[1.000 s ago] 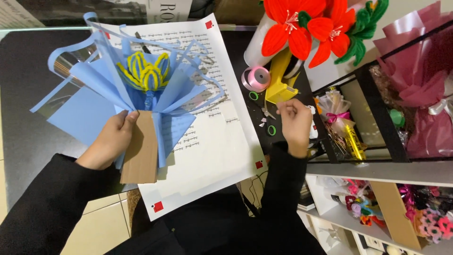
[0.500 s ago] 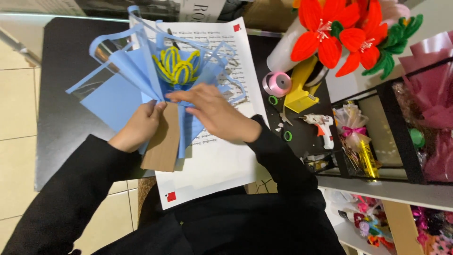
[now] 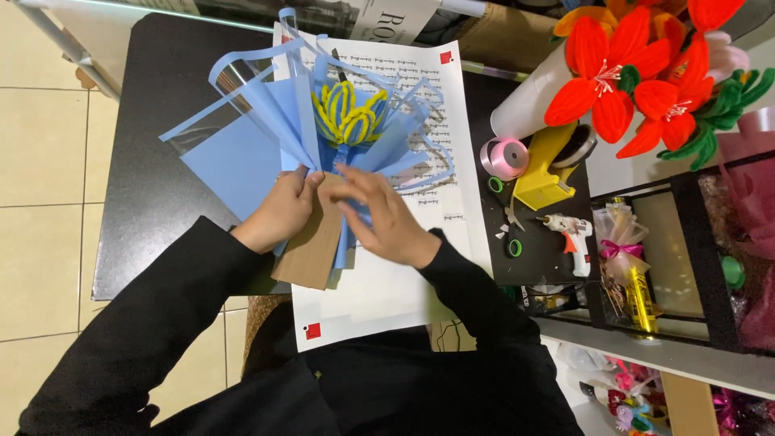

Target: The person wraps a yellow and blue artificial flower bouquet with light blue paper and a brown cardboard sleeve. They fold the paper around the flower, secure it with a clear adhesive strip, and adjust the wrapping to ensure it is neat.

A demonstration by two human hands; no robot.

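Both hands meet at the neck of a small bouquet [image 3: 339,153]. The left hand [image 3: 282,208] is curled closed around the gathered blue wrapping and the brown kraft paper [image 3: 311,250] below it, thumb on top. The right hand [image 3: 386,218] lies loosely open, fingers spread flat and pressing the blue folds against the same neck, not clasping anything.

The bouquet lies on a white printed sheet [image 3: 404,282] with small red squares at its corners, and that sheet rests on a dark matte tabletop [image 3: 161,97]. Pale floor tiles show to the left of the table. To the right of the bouquet, on the table, sit a pink ribbon roll [image 3: 504,157], a yellow tape dispenser [image 3: 545,165] and a white glue gun [image 3: 569,234]. Further right of these, red artificial flowers [image 3: 613,77] with green fuzzy leaves stand above a black shelf frame [image 3: 686,210] stuffed with wrapped trinkets.

The bouquet's heart is looped yellow pipe-cleaner blooms, fuzzy and bent; around them fan stiff, smooth blue sheets with clear film edged in blue.
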